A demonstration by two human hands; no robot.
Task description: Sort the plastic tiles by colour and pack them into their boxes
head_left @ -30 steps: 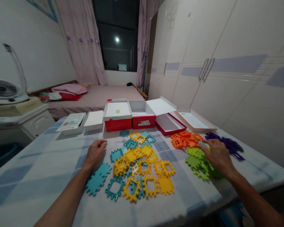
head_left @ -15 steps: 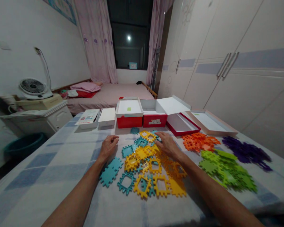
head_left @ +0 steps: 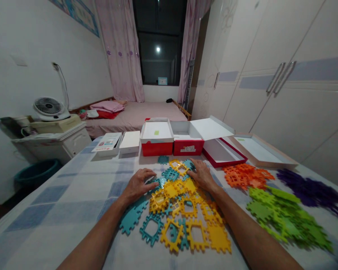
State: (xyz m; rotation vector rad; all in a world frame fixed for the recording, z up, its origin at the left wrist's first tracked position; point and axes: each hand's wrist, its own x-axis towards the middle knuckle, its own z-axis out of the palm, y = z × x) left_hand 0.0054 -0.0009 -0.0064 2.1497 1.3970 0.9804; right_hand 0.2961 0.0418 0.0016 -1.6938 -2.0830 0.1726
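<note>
My left hand (head_left: 142, 183) is at the left side of a pile of interlocking plastic pieces, its thumb and fingers apart, over some teal pieces (head_left: 133, 215) that it partly covers. Yellow pieces (head_left: 220, 237), some solid and some with square openings, lie heaped between my hands and forearms. At the pile's far right, my right hand (head_left: 202, 175) rests with its fingers spread beside a teal piece (head_left: 189, 164) and a yellow frame piece (head_left: 178, 167). Neither hand visibly grips a piece.
Orange (head_left: 246, 175), lime green (head_left: 287, 213) and purple (head_left: 311, 190) pieces lie in separate heaps on the right. A red-and-white box (head_left: 157, 148), an open red box (head_left: 188, 147), a shallow red tray (head_left: 225, 153) and small white boxes (head_left: 130, 141) line the checked cloth's far side.
My left hand has moved right onto the teal pieces, and its fingers have spread. My right hand stays by the pile's far right. The view has shifted slightly.
</note>
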